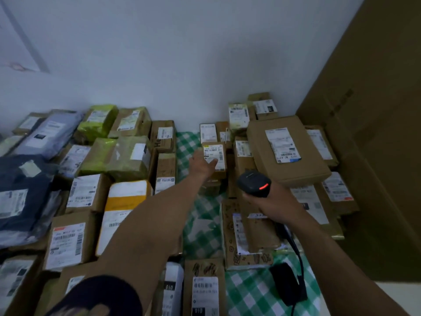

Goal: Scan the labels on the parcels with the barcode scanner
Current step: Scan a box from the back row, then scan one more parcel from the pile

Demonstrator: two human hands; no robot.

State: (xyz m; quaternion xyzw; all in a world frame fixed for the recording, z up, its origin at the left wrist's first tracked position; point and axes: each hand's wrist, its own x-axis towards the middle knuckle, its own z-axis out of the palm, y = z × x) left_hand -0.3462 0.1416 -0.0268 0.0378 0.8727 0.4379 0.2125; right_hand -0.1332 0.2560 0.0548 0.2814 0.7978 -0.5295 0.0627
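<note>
The barcode scanner (254, 182) was gripped round its handle by the right hand (279, 205), a red light lit on its head. The label (214, 151) of a small parcel (219, 173) at the far end of the green checked cloth (205, 215) was touched by the left hand (201, 166); whether its fingers were curled could not be told.

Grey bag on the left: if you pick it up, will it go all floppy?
Probably floppy: the grey bag looks like thin, wrinkled plastic and drapes unevenly. It may be slippery, since its surface shines a little. It is likely light for its size, as it lies fairly flat.
</note>
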